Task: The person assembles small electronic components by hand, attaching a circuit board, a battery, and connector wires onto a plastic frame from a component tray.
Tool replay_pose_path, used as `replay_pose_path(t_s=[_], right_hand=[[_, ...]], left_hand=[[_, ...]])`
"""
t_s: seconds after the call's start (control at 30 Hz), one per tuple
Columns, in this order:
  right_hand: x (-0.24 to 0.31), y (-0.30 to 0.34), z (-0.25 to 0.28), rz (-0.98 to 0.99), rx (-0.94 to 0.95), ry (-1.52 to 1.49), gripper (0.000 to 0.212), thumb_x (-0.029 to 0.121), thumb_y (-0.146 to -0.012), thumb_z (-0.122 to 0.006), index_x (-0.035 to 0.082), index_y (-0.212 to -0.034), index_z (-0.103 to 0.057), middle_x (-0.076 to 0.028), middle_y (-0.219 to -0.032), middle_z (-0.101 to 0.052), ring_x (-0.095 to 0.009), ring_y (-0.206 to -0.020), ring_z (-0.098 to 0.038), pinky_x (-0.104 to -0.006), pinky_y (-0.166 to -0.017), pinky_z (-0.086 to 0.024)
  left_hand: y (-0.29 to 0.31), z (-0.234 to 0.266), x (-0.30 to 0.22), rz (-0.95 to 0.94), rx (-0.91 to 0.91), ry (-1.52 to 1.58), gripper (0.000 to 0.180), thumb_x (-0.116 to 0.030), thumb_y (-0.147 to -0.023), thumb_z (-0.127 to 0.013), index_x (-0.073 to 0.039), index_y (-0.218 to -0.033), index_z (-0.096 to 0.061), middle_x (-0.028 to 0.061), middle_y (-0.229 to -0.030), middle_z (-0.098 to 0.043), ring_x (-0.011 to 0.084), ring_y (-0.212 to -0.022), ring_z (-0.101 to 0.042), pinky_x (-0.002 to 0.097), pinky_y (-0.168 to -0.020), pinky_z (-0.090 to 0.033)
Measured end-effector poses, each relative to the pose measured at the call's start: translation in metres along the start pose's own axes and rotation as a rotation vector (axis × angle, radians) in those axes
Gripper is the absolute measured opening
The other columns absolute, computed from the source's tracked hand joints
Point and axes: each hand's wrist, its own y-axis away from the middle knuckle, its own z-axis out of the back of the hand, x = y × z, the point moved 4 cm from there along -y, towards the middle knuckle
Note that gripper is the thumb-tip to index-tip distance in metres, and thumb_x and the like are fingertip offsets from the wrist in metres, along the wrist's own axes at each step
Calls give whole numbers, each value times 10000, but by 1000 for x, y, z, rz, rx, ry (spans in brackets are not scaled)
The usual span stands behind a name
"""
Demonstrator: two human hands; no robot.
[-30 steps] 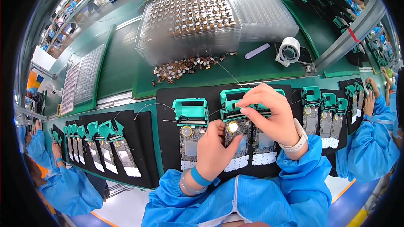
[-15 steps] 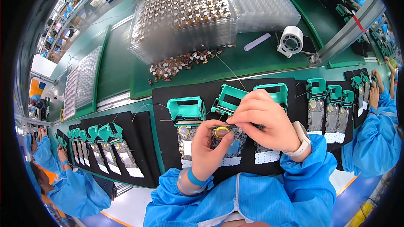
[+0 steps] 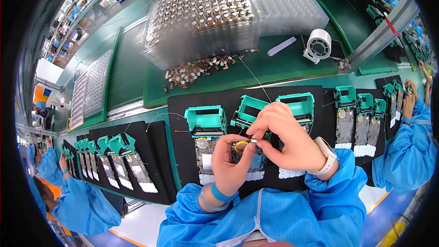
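Observation:
My left hand (image 3: 232, 162) and my right hand (image 3: 290, 139) meet over the middle circuit board (image 3: 256, 162), fingers pinched together. Between the fingertips is a small white-tipped part (image 3: 254, 141); its far side is hidden by my fingers. The board carries a round yellow-rimmed piece, partly covered by my left thumb. A green plastic frame (image 3: 247, 110) lies tilted at that board's far end. On either side are more boards with green frames (image 3: 206, 121), one left and one right (image 3: 297, 105), the right one partly behind my right hand.
Black mats (image 3: 178, 155) bear the boards. Beyond them, loose small parts (image 3: 187, 74) lie before stacked clear trays (image 3: 201, 23). A lilac stick (image 3: 281, 46) and a white fan (image 3: 318, 45) stand to the right. Co-workers in blue sit left (image 3: 87, 201) and right (image 3: 407, 142).
My right fingers have shifted slightly and curled, and the white tip of the small part now shows between both hands. The whole view has moved a little.

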Motion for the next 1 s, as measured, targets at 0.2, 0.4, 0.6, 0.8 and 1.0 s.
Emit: replay_pose_path(t_s=[0.2, 0.4, 0.6, 0.8, 1.0], right_hand=[[1, -2, -2, -53, 20, 8, 307, -77, -660, -588, 69, -927, -546, -49, -781, -519, -274, -855, -494, -399, -849, -352], [-2, -43, 14, -9, 197, -34, 257, 13, -696, -609, 69, -944, -568, -71, -866, -579, -257, -864, -545, -352, -791, -437], [-92, -132, -28, -194, 268, 600, 123, 100, -726, -597, 63, -821, -666, -105, -797, -642, -295, -833, -603, -385, -752, -485], [-125, -155, -61, -202, 353, 600, 125, 150, -725, -636, 86, -815, -693, -115, -818, -657, -305, -833, -619, -410, -746, -498], [-131, -152, -77, -204, 422, 544, 235, 265, -759, -676, 83, -907, -655, -98, -889, -644, -303, -899, -594, -414, -771, -478]], left_hand=[[-2, -1, 1, -8, 3, -35, 198, 5, -838, -633, -6, -994, -512, 16, -863, -571, 43, -777, -513, 180, -685, -423], [-3, 0, 3, 16, -17, -74, 180, -7, -834, -637, -13, -979, -529, -2, -840, -536, 52, -775, -481, 193, -701, -410], [-6, 0, 3, 25, -5, -80, 173, -23, -824, -652, -16, -954, -538, -3, -813, -538, 59, -770, -485, 198, -704, -410], [-7, 2, 10, 24, -31, -185, 183, -63, -817, -662, -15, -951, -546, 28, -802, -564, 82, -759, -514, 225, -695, -428], [-6, 2, 10, -2, 28, -187, 314, -105, -838, -644, -11, -1088, -477, 85, -898, -571, 139, -811, -556, 270, -733, -450]])
